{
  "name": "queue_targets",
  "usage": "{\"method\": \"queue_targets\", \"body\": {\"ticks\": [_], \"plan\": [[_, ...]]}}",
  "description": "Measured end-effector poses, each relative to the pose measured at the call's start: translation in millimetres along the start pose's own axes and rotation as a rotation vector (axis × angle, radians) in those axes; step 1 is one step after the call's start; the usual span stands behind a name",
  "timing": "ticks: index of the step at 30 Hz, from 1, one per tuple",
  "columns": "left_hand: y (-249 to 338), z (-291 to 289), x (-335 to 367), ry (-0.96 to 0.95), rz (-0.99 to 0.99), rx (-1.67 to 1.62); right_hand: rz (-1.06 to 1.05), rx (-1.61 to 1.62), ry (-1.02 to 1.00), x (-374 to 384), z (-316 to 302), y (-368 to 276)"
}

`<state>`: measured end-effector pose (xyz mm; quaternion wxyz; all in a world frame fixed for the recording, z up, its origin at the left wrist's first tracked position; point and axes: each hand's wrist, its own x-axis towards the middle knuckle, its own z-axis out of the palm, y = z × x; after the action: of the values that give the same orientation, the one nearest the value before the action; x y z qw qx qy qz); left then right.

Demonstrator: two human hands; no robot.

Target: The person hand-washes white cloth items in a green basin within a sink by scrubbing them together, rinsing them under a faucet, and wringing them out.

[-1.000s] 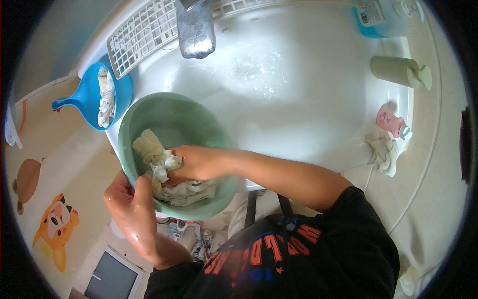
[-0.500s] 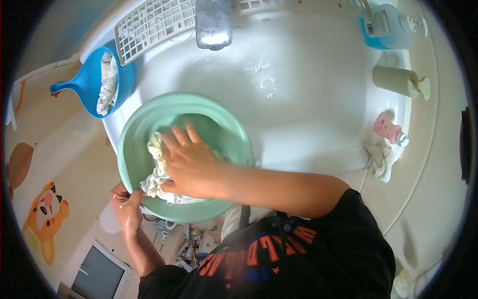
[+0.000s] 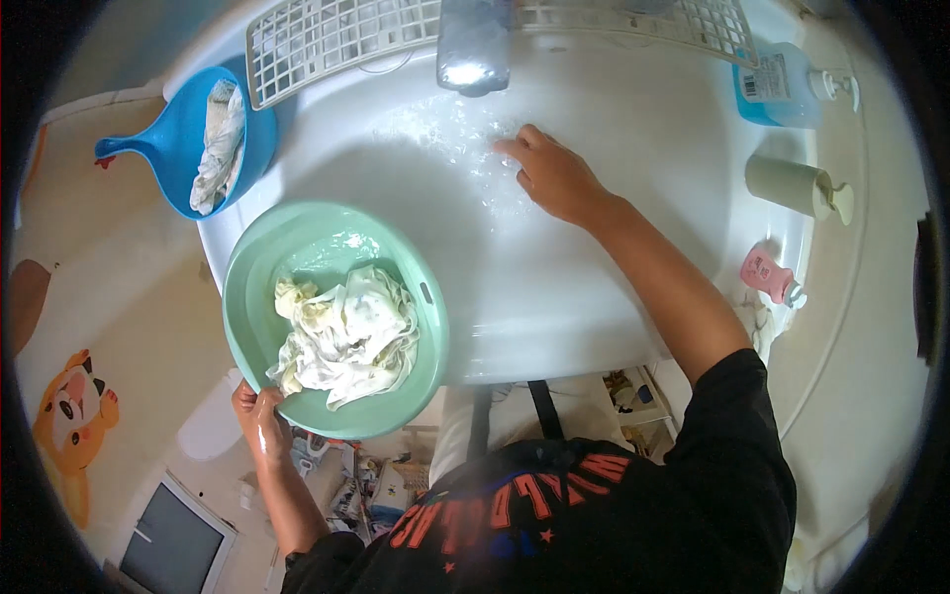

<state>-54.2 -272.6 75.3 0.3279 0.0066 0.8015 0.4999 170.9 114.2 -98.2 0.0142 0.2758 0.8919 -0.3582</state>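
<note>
My left hand (image 3: 261, 421) is closed on the near left rim of a pale green basin (image 3: 432, 346), which tilts slightly. Inside it lies a bunched, wet white cloth (image 3: 361, 327) with yellowish parts, and some water shows beyond the cloth. Away from the basin, my right hand (image 3: 557, 176) is held over the white tub (image 3: 614, 287). Its fingers are loosely bent and apart from the thumb, with nothing seen in them. Splashed water (image 3: 450, 129) glistens on the tub's surface beside its fingertips.
A blue dipper (image 3: 173, 148) at the far left holds a rolled whitish cloth (image 3: 218, 148). Along the far side are a white grid rack (image 3: 341, 45) and a clear container (image 3: 473, 49). Blue soap (image 3: 777, 89), a beige pump bottle (image 3: 792, 185) and a pink bottle (image 3: 769, 275) line the right edge.
My right hand has left the cloth in the basin and moved up and right over the tub. The basin has tilted and shifted slightly left, my left hand still on its rim.
</note>
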Motion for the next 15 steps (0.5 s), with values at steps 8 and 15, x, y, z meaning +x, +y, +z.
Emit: {"method": "queue_targets", "body": {"ticks": [8, 15], "plan": [[-10, -14, 1, -0.001, 0.011, 0.019, -0.025, -0.047, 0.08, 27, 11, 12], [-8, -6, -3, -0.017, 0.029, -0.021, 0.195, -0.26, -0.175, 58, -16, 6]]}}
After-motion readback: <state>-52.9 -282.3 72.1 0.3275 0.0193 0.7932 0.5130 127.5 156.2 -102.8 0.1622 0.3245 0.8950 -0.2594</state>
